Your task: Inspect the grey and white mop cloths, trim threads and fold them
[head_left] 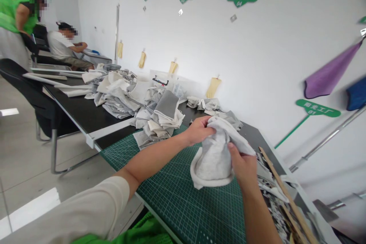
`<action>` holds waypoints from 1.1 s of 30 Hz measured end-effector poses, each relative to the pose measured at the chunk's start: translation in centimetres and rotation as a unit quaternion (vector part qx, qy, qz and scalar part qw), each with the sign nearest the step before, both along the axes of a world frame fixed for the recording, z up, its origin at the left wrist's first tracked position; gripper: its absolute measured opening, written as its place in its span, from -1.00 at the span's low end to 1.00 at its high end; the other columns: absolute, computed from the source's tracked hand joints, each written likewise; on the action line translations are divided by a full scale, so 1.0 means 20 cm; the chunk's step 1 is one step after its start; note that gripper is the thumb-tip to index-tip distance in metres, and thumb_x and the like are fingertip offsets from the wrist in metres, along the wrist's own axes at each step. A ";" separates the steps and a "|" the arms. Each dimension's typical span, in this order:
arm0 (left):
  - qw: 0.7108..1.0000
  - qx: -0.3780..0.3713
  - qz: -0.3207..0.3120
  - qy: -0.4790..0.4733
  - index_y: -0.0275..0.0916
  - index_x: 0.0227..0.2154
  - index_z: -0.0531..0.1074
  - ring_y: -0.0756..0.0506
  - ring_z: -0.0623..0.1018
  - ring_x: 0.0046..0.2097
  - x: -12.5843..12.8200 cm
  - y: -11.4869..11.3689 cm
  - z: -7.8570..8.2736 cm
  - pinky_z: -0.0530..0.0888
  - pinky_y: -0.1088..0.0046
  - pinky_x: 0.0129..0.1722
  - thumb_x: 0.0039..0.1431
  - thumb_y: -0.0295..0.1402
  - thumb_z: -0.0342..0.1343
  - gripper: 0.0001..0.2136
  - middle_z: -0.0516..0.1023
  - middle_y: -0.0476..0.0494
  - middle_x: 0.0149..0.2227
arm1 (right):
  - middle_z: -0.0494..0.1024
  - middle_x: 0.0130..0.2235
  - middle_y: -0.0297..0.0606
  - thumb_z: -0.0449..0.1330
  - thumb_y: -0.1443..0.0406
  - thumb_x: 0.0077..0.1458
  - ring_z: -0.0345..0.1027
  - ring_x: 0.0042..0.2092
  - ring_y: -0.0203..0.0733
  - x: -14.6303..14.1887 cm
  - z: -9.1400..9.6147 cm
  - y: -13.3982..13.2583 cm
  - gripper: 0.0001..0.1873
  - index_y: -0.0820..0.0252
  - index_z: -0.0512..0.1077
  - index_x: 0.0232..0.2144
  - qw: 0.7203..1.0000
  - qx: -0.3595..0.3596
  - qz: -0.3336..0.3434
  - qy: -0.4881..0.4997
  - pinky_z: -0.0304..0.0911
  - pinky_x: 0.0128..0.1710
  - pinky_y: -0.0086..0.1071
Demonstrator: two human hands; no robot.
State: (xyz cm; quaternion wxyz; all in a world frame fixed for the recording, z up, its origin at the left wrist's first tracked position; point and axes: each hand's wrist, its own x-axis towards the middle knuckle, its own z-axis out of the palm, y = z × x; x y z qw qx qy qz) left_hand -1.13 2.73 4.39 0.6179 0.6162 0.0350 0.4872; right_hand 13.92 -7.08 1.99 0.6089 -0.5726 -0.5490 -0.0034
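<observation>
left hand [198, 130]: fingers curled tight, pinching the cloth [213, 156] at its top | right hand [243, 164]: fingers clamped on its lower side | cloth: pale grey, fuzzy, bunched, rolled rim, held just above the green gridded mat [177, 194] | heap of folded grey-white rags [156, 112] at the mat's far edge | wooden strip [286, 194] along the mat's right side

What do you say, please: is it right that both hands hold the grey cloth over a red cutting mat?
The cutting mat is green, not red, as the head view shows; left hand and right hand do hold the grey cloth over it.
</observation>
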 end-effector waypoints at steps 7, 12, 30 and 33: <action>0.935 0.197 0.260 0.142 -0.28 -0.34 0.43 -0.01 0.41 -0.31 -0.09 -0.06 0.06 0.31 0.49 -0.28 0.07 -0.30 0.07 -0.83 0.47 -0.03 -0.36 | 0.44 -0.50 -0.12 -0.03 -0.10 0.10 0.30 -0.40 -0.13 0.03 0.06 -0.10 -0.40 0.35 0.41 -0.49 0.978 -0.012 -0.206 0.015 0.11 -0.44 -0.36; 0.917 0.237 0.276 0.166 -0.28 -0.34 0.43 -0.01 0.42 -0.33 -0.13 -0.09 0.09 0.32 0.51 -0.32 0.08 -0.25 0.08 -0.81 0.49 -0.04 -0.37 | 0.30 -0.65 -0.19 -0.08 -0.14 0.10 0.18 -0.50 -0.21 0.06 0.10 -0.15 -0.37 0.23 0.27 -0.68 0.973 -0.048 -0.226 0.006 -0.01 -0.51 -0.35; 0.865 0.359 0.298 0.186 -0.19 0.01 0.36 -0.08 0.42 0.07 -0.09 -0.12 0.03 0.35 0.39 0.05 0.04 -0.53 -0.09 -0.56 0.43 -0.12 0.06 | 0.50 -0.50 -0.17 0.23 -0.13 -0.17 0.38 -0.41 -0.12 -0.06 0.17 -0.19 -0.39 0.36 0.50 -0.41 0.977 -0.081 -0.060 0.190 0.26 -0.44 -0.35; 0.867 0.418 0.204 0.180 -0.21 -0.16 0.47 -0.05 0.48 -0.01 -0.09 -0.16 0.02 0.35 0.43 0.04 0.09 -0.51 -0.10 -0.68 0.54 -0.10 -0.09 | 0.46 -0.56 -0.19 0.20 -0.16 -0.17 0.36 -0.44 -0.13 -0.07 0.17 -0.18 -0.37 0.36 0.50 -0.42 0.976 -0.073 -0.047 0.201 0.25 -0.46 -0.35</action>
